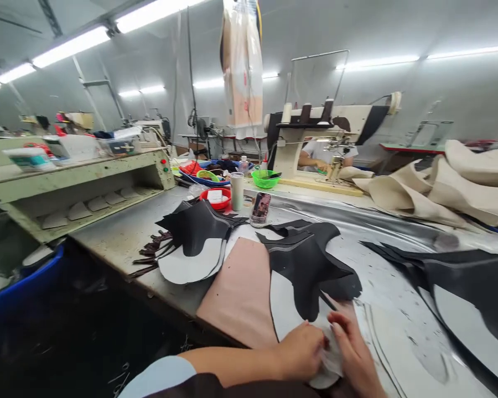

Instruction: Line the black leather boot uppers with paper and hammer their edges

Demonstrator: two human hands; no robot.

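Observation:
A black-and-white leather piece, shaped like a shoe upper, lies in front of me on a pinkish-tan sheet. My left hand is closed at the white lower part of this piece, its fingers curled and partly blurred. Close beside it on the right, my right hand has thumb and fingers drawn together. A thin dark strip or stick ends at its fingertips; its kind is unclear. More black pieces lie just beyond. What lies between the two hands is partly hidden and smeared.
Stacked black-and-white pieces lie left, others right. Behind are a phone, a white cup, a red basket and a green bowl. A person sits behind a sewing machine. Beige material lies far right.

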